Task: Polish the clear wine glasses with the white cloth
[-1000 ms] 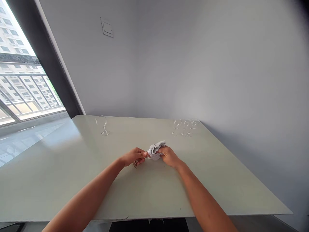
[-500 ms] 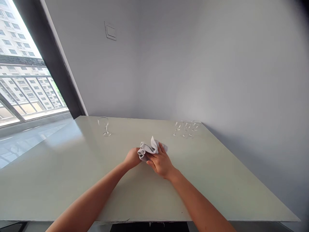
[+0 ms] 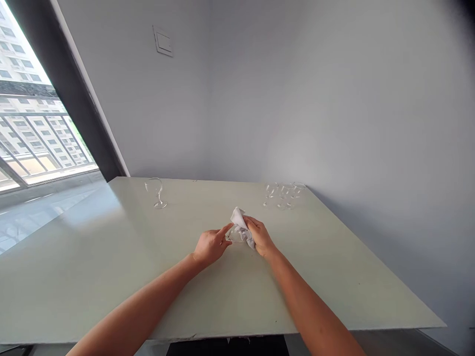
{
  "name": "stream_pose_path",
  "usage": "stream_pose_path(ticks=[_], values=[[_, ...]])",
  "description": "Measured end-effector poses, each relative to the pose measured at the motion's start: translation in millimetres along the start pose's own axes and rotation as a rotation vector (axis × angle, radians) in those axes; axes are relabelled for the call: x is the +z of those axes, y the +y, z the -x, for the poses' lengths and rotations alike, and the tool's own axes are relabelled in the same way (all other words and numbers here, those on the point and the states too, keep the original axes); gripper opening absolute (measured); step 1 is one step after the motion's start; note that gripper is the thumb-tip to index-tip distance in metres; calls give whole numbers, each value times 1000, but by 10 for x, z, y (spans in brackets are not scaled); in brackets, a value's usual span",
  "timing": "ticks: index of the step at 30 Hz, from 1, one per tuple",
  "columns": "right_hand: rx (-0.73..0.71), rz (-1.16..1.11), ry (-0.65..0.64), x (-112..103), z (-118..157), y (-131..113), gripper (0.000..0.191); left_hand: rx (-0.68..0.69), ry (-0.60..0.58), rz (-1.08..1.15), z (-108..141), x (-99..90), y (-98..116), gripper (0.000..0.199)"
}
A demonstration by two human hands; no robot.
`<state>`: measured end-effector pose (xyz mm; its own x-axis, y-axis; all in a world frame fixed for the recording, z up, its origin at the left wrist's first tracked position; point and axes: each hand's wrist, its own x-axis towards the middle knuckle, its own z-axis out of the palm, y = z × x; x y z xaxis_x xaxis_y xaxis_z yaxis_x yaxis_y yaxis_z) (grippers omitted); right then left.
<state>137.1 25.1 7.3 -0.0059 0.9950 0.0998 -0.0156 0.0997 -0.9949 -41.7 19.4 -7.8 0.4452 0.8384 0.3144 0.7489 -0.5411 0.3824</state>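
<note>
Over the middle of the table, my left hand (image 3: 211, 245) is closed on a clear wine glass (image 3: 234, 235), its thumb and fingers pinching the near side. The glass looks tilted onto its side, and part of it is hidden by fingers and fabric. My right hand (image 3: 261, 238) grips a crumpled pale grey cloth (image 3: 238, 217), which is bunched against the right end of the glass. Some of the cloth hangs below my right fingers.
One stemmed glass (image 3: 155, 192) stands upright at the back left of the pale table (image 3: 111, 267). Several more stemmed glasses (image 3: 285, 195) are grouped at the back right. Grey walls border the table's far and right sides; a window (image 3: 40, 123) is at left.
My hands have moved apart, and the glass now shows between them. The cloth has shifted right with my right hand, off my left fingers. The view has turned slightly.
</note>
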Motion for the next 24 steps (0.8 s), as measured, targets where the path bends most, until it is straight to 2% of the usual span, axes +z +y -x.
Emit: stream_pose_path(ticks=[3, 6, 10, 14, 16, 18, 20, 22, 24], values=[[96, -297, 146, 92, 2, 96, 27, -82, 28, 90, 4, 74, 41, 44], [180, -453, 235, 235, 55, 121, 38, -141, 100, 139, 1, 113, 76, 44], [181, -515, 120, 392, 192, 72, 54, -159, 207, 169, -4, 132, 125, 47], [120, -434, -44, 514, 330, 55, 49, -69, 339, 204, 21, 167, 225, 65], [114, -411, -96, 551, 354, 64, 45, -41, 366, 210, 46, 170, 290, 74], [140, -424, -120, 548, 338, 71, 42, -47, 323, 265, 65, 147, 336, 78], [183, -458, -125, 501, 299, 65, 40, -79, 225, 405, 63, 92, 343, 76], [227, -491, -142, 428, 267, 41, 38, -161, 124, 657, 37, 10, 304, 66], [266, -513, -222, 358, 265, 3, 37, -274, 47, 974, -3, -88, 237, 62]])
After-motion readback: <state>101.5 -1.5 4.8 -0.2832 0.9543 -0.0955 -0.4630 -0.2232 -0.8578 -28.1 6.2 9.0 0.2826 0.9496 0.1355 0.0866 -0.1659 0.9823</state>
